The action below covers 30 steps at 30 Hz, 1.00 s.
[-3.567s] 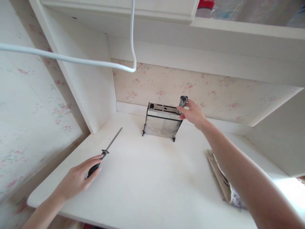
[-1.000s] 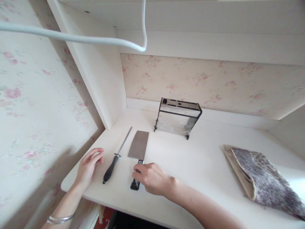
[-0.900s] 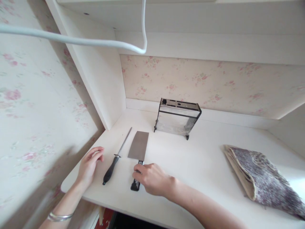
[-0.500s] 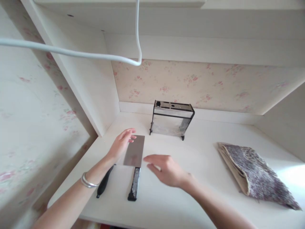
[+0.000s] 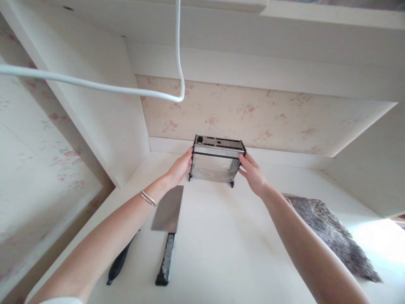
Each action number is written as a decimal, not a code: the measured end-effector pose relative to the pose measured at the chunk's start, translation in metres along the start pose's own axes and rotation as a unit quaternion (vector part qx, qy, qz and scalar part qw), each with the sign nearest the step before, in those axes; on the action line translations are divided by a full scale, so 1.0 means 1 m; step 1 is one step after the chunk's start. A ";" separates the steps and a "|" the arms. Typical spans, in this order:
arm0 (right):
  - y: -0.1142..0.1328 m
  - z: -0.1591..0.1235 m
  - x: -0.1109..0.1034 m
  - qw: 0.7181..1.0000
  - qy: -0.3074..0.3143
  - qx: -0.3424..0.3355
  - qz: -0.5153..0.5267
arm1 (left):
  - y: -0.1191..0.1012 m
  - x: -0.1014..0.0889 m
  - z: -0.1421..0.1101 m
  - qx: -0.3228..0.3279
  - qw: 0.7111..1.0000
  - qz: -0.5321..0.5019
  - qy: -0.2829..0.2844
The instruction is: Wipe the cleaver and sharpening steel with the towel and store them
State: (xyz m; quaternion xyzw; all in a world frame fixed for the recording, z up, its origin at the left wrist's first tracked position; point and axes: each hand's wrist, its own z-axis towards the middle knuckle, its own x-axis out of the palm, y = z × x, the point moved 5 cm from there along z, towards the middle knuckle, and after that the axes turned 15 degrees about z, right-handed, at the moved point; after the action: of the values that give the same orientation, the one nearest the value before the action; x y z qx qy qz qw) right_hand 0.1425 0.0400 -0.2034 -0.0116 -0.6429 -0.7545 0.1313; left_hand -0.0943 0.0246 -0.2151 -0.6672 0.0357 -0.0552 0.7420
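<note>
A knife block [image 5: 215, 164] with a slotted metal top, black edges and a clear front stands upright near the back of the white surface. My left hand [image 5: 181, 169] presses on its left side, fingers partly hidden behind the edge. On the opposite side, my right hand [image 5: 252, 172] grips the upper right edge with the thumb at the front. A cleaver [image 5: 170, 209] with a worn black handle lies flat below my left hand. Left of it is a black handle [image 5: 120, 261], the rest of that tool hidden under my left forearm.
A folded furry grey cloth [image 5: 332, 232] lies at the right, partly behind my right forearm. A white cable [image 5: 126, 90] hangs across the upper left. The overhead shelf [image 5: 221, 29] and a side panel [image 5: 104, 105] enclose the white tabletop [image 5: 215, 245].
Both hands have moved forward from above and beside the cleaver to the two sides of the knife block. The cleaver and the block keep their places while the camera view has shifted.
</note>
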 end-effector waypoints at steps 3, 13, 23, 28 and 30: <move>-0.001 0.010 0.023 0.999 0.015 -0.005 0.031 | -0.005 -0.021 0.008 0.020 0.999 -0.015 -0.041; -0.017 0.069 0.093 0.992 0.106 -0.034 0.062 | -0.014 -0.107 0.022 0.047 0.993 0.018 -0.103; -0.040 0.103 0.130 0.992 0.120 -0.035 0.018 | 0.006 -0.152 0.036 0.036 0.989 0.008 -0.145; -0.040 0.111 0.131 0.993 0.117 0.005 -0.007 | 0.006 -0.158 0.041 0.039 0.987 0.004 -0.158; -0.041 0.109 0.128 0.993 0.118 0.005 -0.027 | 0.007 -0.159 0.040 0.039 0.986 0.000 -0.161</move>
State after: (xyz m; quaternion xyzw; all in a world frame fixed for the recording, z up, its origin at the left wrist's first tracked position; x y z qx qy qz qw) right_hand -0.0063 0.1285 -0.2003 0.0957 -0.6266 -0.7509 0.1854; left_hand -0.2464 0.0853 -0.2214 -0.6377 -0.0866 0.0516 0.7636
